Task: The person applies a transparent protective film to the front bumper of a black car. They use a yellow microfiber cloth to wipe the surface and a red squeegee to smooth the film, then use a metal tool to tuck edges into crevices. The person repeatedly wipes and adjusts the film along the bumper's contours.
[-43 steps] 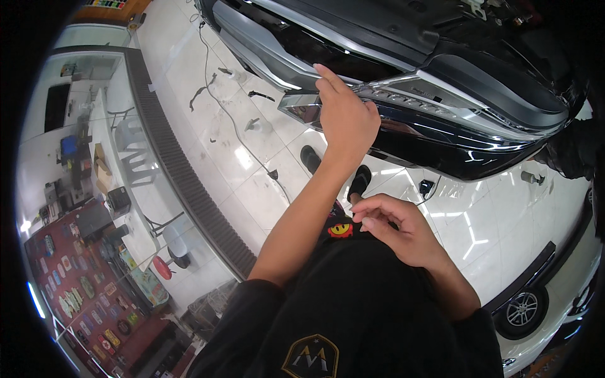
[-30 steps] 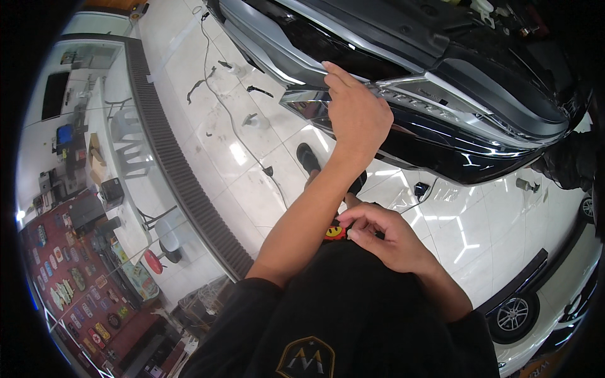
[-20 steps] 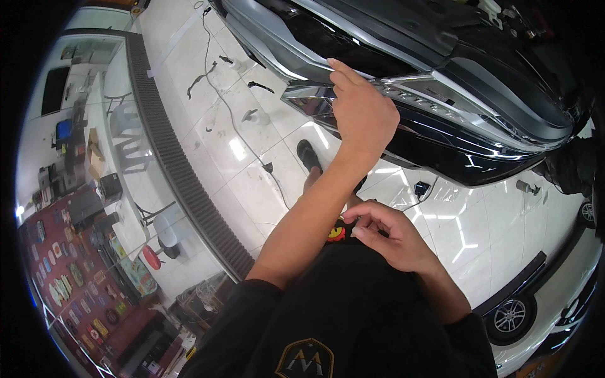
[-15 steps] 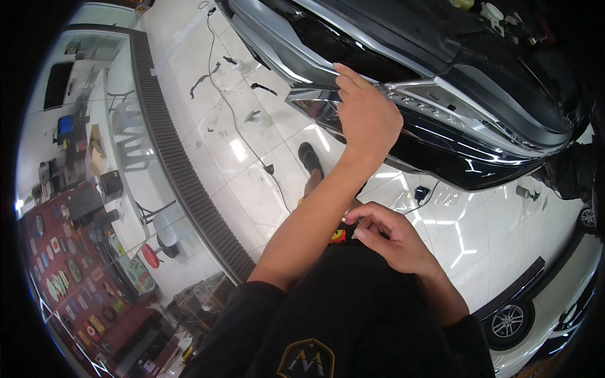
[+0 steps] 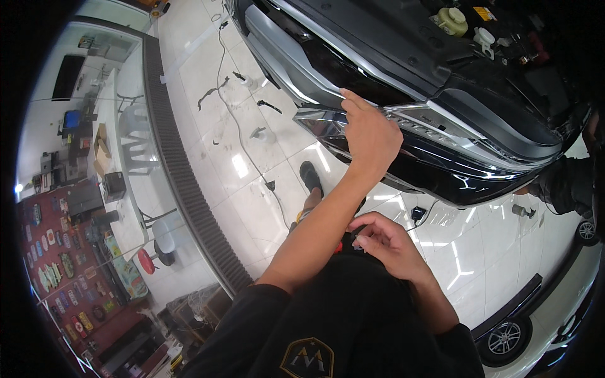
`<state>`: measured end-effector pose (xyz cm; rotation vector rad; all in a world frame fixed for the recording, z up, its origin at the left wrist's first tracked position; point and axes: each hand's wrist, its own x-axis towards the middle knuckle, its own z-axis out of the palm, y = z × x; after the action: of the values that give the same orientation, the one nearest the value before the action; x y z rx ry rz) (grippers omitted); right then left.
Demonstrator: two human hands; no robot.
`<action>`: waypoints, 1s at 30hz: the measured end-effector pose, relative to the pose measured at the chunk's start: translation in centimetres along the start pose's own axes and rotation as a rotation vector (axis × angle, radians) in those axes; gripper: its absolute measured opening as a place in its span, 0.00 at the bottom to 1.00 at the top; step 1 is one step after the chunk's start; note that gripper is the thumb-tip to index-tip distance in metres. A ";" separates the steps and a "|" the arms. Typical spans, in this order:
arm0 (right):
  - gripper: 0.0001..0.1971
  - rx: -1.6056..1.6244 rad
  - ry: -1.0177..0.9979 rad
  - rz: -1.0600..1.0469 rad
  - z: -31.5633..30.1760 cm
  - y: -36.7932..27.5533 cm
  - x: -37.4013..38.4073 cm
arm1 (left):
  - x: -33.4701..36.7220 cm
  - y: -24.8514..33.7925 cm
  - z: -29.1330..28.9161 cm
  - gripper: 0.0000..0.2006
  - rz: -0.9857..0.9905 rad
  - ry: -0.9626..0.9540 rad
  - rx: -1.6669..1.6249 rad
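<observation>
My left hand (image 5: 373, 140) reaches to the front of a black car (image 5: 435, 157). Its index finger is stretched out and rests on the chrome-edged grille (image 5: 283, 60), beside the headlight (image 5: 435, 120). The other fingertips are mostly hidden behind the hand. Lower down, in front of my black shirt, my right hand (image 5: 394, 244) is held with thumb and fingers curled together in a loose pinch. Whatever it may hold is too small to make out.
The hood is up over the engine bay, with a pale yellow reservoir (image 5: 452, 21). On the tiled floor lie a cable (image 5: 239, 142), a black trim piece (image 5: 269, 107) and a spray bottle (image 5: 522, 210). A grooved ledge (image 5: 183, 164) runs along the left. Another car's wheel (image 5: 506, 338) is at lower right.
The view has shifted, so the car and floor sit slightly lower and more of the engine bay shows. My left finger stays at the grille; my right hand keeps its curled pose.
</observation>
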<state>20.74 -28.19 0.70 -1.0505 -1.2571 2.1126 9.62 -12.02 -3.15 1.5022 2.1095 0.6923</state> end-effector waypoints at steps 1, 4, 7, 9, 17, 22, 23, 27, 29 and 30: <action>0.13 0.019 0.003 -0.005 0.0 0.1 -0.1 | 0.0 0.0 0.1 0.52 0.001 0.009 0.002; 0.13 0.065 0.009 -0.015 0.2 0.1 -0.2 | 0.1 0.2 0.1 0.52 -0.019 -0.001 -0.043; 0.13 0.074 0.008 -0.017 0.2 -0.1 -0.4 | 0.1 0.3 0.0 0.52 -0.026 0.003 -0.092; 0.13 0.063 0.009 -0.018 0.2 -0.1 -0.4 | 0.0 0.3 0.0 0.52 -0.035 0.010 -0.125; 0.14 0.054 0.001 -0.020 0.3 0.1 -0.5 | -0.3 -0.6 -0.8 0.49 -0.002 -0.034 -0.110; 0.14 0.018 -0.007 -0.059 0.6 0.5 -0.5 | -0.2 -2.8 -0.3 0.47 0.150 -0.001 0.002; 0.13 0.021 -0.010 -0.059 0.6 0.5 -0.3 | -0.2 -3.0 -0.1 0.47 0.155 0.009 0.003; 0.15 0.006 -0.036 -0.006 0.5 0.0 -0.3 | -0.2 -2.8 -0.7 0.42 0.107 -0.012 0.010; 0.16 0.012 -0.026 -0.028 0.4 0.4 -0.5 | -0.6 -4.4 -1.5 0.39 0.065 -0.039 0.040; 0.16 0.015 -0.023 -0.040 0.3 0.5 -0.6 | -0.8 -4.8 -2.1 0.39 0.069 -0.036 0.022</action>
<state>20.89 -29.00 0.61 -0.9895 -1.2607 2.1064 5.10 -14.39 -4.57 1.5947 2.0533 0.6633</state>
